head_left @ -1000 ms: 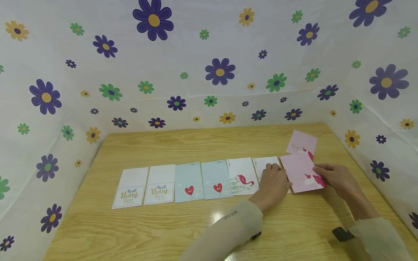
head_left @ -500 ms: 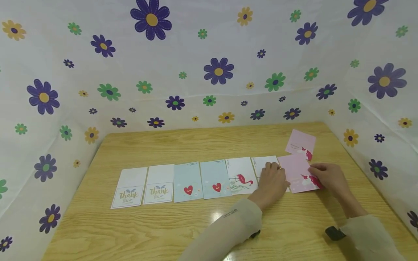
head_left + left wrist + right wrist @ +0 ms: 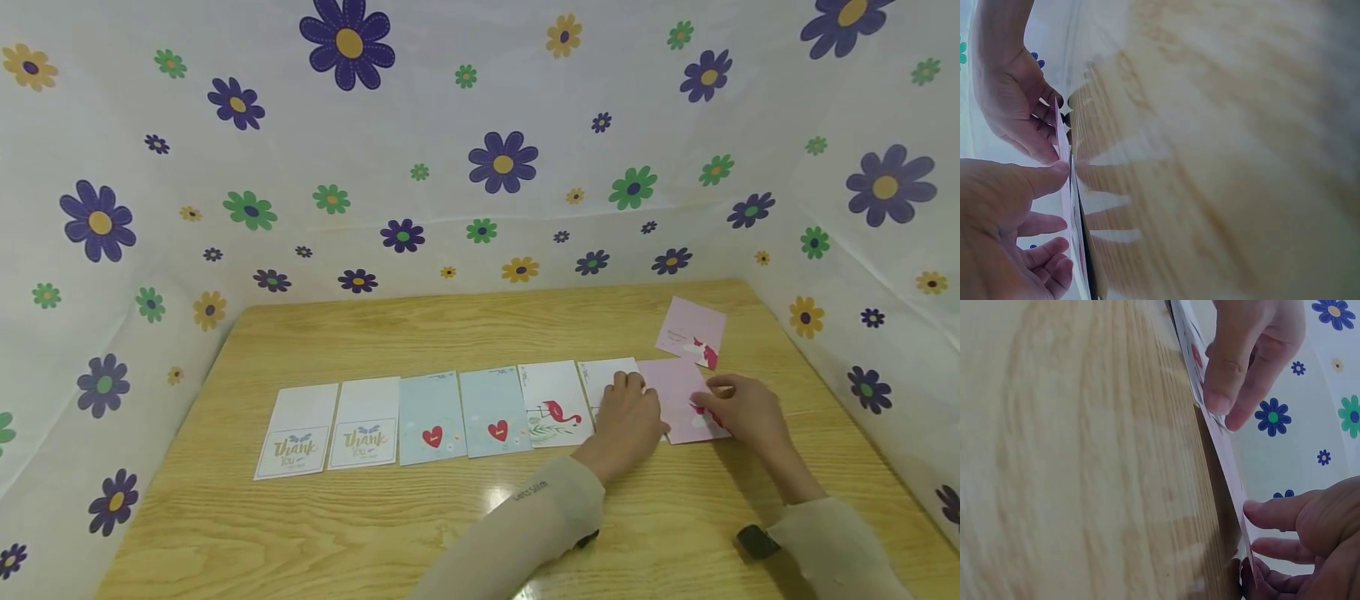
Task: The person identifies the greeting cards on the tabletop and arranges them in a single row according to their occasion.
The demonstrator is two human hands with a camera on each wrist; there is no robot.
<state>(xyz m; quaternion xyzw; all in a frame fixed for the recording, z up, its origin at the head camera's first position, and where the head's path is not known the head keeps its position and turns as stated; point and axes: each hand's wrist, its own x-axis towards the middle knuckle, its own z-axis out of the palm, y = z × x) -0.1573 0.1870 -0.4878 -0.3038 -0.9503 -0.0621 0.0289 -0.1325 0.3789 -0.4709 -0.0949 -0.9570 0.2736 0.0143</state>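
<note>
A pink unicorn card (image 3: 672,400) lies at the right end of a row of cards, with its right edge slightly raised from the table in the right wrist view. My right hand (image 3: 746,412) pinches that edge, its thumb on top; the hand covers part of the red and white unicorn print. My left hand (image 3: 626,421) rests its fingertips on a white card (image 3: 603,372) beside it, and its thumb touches the pink card's left side. The left hand hides most of the white card. A second pink unicorn card (image 3: 690,329) lies tilted behind the row.
Leftward along the row lie a flamingo card (image 3: 555,404), two light blue heart cards (image 3: 432,408) and two white thank-you cards (image 3: 365,400). They sit on a wooden table (image 3: 337,533). White flower-patterned cloth (image 3: 420,108) encloses the back and sides.
My right hand has moved leftward with the pink card, which has come down closer against the white card, uncovering more of the rear pink card. My left hand has stayed nearly in place.
</note>
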